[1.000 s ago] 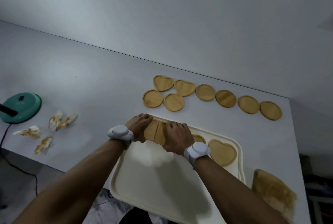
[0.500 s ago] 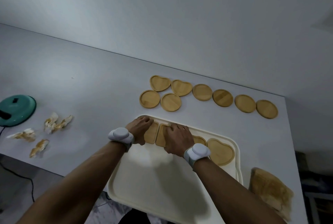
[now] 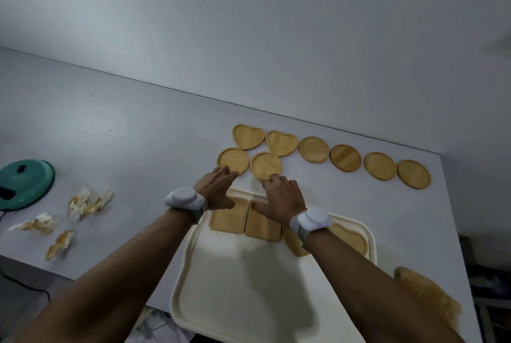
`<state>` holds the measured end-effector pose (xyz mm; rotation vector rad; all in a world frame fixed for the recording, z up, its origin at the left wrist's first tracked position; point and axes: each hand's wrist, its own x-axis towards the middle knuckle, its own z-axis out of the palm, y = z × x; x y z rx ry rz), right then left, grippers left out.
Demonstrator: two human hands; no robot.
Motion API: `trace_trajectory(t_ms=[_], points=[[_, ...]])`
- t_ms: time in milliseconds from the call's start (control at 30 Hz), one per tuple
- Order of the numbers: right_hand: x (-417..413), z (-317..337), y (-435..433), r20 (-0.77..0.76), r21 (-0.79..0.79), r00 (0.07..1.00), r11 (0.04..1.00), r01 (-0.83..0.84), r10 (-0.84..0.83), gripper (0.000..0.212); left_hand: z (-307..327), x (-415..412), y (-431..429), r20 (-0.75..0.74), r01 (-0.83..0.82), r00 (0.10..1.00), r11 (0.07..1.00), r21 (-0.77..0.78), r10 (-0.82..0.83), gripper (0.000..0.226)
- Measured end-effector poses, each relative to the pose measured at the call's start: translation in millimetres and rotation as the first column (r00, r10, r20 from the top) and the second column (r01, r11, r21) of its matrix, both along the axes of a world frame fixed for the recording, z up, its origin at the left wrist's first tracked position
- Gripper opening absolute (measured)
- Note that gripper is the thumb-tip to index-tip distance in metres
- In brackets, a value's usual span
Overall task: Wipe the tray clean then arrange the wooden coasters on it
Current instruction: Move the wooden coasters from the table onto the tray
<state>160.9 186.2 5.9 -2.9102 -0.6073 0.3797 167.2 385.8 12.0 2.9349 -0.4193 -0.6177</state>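
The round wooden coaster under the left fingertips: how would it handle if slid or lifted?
The round coaster looks thin and rigid, so probably light and unbending. Lying flat on the smooth table, it should slide readily and not roll. Its raised rim likely gives the left hand an edge to pinch.

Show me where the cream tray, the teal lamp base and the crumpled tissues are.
cream tray (image 3: 235, 301), head view, bare floor of the tray.
teal lamp base (image 3: 26, 182), head view, middle of its round top.
crumpled tissues (image 3: 88, 201), head view, middle of the largest wad.
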Motion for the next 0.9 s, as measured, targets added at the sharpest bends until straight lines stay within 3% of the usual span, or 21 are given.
trace_trajectory(t_ms=[200,500,900], points=[[34,-2,11,-0.022,-0.031,0.994,0.994,0.105,-0.105,0.046,-1,34,4,0.048,-0.091,0.995,0.995,-0.027,0.092,0.066],[76,-14,30,-0.120,-0.123,0.931,0.935,0.332,-0.346,0.072,-16,78,1,-0.024,-0.172,0.985,0.984,-0.040,0.171,0.083],[84,-21,44,-0.142,-0.111,0.880,0.891,0.441,-0.453,0.077,-31,91,5,-0.085,-0.146,0.987,0.984,-0.099,0.138,0.083]])
